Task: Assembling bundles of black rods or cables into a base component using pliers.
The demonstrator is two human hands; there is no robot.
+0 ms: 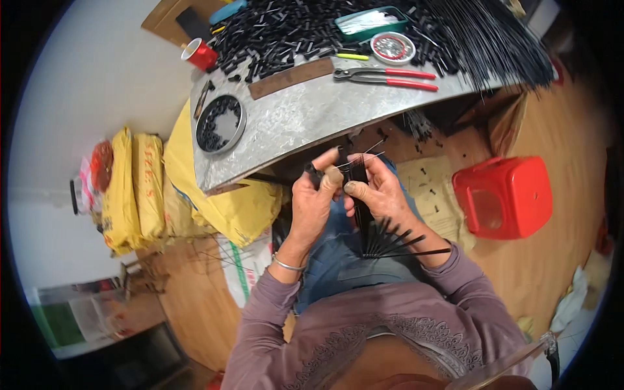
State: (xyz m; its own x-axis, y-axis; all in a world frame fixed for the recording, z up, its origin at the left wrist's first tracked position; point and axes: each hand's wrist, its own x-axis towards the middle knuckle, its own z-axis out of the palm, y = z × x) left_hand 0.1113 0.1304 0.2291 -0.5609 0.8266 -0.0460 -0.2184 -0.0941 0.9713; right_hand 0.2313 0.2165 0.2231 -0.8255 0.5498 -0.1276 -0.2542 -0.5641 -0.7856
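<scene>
Over my lap, my left hand is closed around a short black tubular part, its thumb and forefinger near the other hand's fingers. Close beside it, my right hand pinches a thin metal wire that slants up and to the right. Between the hands stands a bundle of dark slim rods; its lower part runs down onto my lap. There several black rods fan out under my right wrist. The fingers partly hide where wire, part and rods meet.
Ahead is a metal-topped table with a heap of black plastic parts, red-handled pincers, a round tray, a red cup and long black rods. A red plastic stool lies right; yellow sacks stand left.
</scene>
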